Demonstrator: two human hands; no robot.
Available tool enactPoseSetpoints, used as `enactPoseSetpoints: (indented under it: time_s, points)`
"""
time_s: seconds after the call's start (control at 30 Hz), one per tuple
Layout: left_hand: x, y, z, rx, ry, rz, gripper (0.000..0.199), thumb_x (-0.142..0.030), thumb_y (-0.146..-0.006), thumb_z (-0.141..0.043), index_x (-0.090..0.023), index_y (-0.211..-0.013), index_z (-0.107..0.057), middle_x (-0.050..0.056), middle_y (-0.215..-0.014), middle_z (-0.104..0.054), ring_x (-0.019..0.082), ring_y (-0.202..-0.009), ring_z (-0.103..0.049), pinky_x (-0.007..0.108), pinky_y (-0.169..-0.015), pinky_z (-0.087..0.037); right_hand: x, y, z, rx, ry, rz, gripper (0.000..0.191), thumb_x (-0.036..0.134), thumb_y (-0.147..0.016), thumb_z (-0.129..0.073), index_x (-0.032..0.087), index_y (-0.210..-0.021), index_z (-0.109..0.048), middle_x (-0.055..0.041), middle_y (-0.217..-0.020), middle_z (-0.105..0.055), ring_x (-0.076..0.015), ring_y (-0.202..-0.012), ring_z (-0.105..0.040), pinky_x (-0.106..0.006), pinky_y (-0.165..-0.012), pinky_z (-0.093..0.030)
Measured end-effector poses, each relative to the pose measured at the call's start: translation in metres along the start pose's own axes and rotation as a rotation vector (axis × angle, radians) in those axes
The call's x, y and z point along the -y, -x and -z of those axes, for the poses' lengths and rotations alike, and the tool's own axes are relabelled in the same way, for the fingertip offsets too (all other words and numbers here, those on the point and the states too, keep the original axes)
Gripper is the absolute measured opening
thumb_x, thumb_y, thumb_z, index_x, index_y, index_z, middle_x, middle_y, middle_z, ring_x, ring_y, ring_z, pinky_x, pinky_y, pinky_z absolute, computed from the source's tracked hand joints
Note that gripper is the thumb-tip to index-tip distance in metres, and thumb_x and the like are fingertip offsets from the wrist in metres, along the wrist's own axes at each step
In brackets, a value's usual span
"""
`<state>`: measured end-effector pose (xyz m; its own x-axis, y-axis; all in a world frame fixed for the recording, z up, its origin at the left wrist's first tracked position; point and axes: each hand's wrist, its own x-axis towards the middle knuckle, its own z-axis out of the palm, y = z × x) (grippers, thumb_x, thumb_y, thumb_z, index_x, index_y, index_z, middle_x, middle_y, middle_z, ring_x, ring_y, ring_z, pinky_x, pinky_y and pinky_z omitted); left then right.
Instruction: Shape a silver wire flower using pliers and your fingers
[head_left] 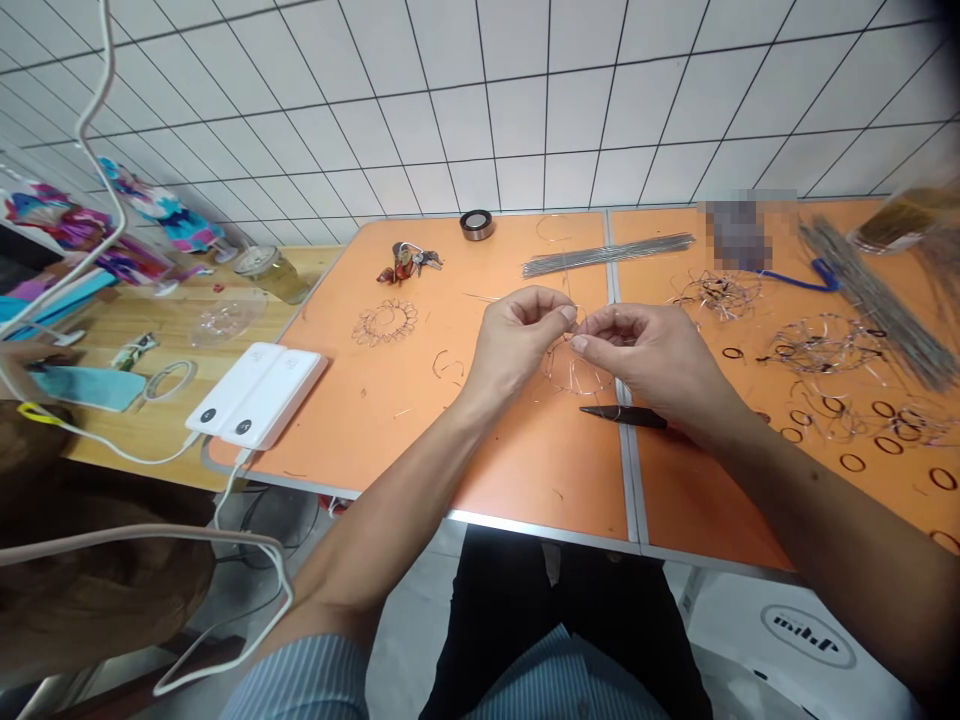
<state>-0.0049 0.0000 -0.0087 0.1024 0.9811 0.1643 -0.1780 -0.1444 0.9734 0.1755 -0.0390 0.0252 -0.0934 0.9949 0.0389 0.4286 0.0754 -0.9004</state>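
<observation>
Both my hands meet over the middle of the orange table [420, 420], fingertips nearly touching. My left hand [523, 335] pinches thin wire between thumb and forefinger. Closed the same way, my right hand [649, 350] grips wire from the other side. Below the fingers hangs a looped wire ring [574, 378], partly hidden by the hands. Dark-handled pliers [622, 414] lie under my right wrist, their pointed tip facing left. A finished-looking ring of wire loops [385, 323] rests flat to the left.
Straight wire bundles [607, 256] lie at the back, and a grey bundle [881, 305] at the right. Wire tangles [821, 345] and dark rings [853, 463] are scattered there. A tape roll [477, 225], keys [426, 260] and white power banks [259, 395] are leftward. A white cable crosses my left side.
</observation>
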Motion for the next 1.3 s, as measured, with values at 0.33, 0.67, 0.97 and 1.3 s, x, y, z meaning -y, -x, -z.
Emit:
enactPoseSetpoints:
  time_s: [0.33, 0.67, 0.97, 1.3]
  points:
    - [-0.001, 0.0, 0.001, 0.027, -0.023, 0.002, 0.022, -0.037, -0.088, -0.093, -0.02, -0.082, -0.08, 0.0, -0.083, -0.078, 0.014, -0.084, -0.07, 0.03, -0.088, -0.055, -0.006, -0.004, -0.001, -0.02, -0.011, -0.002, 0.015, 0.041, -0.092, -0.082, 0.026, -0.089, -0.083, -0.0029, -0.091, -0.08, -0.0231, -0.086, -0.071, -0.04, -0.08, -0.057]
    - [0.001, -0.001, 0.004, 0.053, -0.018, -0.011, 0.042, -0.056, -0.089, -0.096, -0.02, -0.084, -0.077, 0.002, -0.084, -0.077, 0.015, -0.084, -0.07, 0.03, -0.087, -0.056, -0.003, -0.003, -0.004, -0.015, -0.036, -0.014, 0.015, 0.042, -0.09, -0.084, 0.027, -0.087, -0.08, -0.0017, -0.089, -0.078, -0.021, -0.082, -0.067, -0.039, -0.079, -0.055]
    - [-0.001, -0.004, 0.009, 0.055, -0.049, -0.06, 0.037, -0.051, -0.087, -0.1, -0.021, -0.084, -0.079, 0.001, -0.083, -0.075, 0.014, -0.081, -0.066, 0.029, -0.08, -0.053, -0.007, -0.005, 0.006, -0.007, -0.069, 0.038, 0.02, 0.046, -0.092, -0.088, 0.027, -0.099, -0.084, -0.0037, -0.102, -0.083, -0.0237, -0.091, -0.073, -0.04, -0.086, -0.057]
    - [-0.001, -0.005, 0.01, 0.047, -0.024, -0.094, 0.026, -0.04, -0.09, -0.098, -0.021, -0.088, -0.08, 0.0, -0.086, -0.077, 0.013, -0.082, -0.068, 0.027, -0.082, -0.055, -0.019, -0.01, 0.013, -0.123, -0.13, 0.084, 0.029, 0.048, -0.107, -0.081, 0.027, -0.087, -0.083, -0.0035, -0.088, -0.081, -0.0208, -0.084, -0.072, -0.037, -0.082, -0.058]
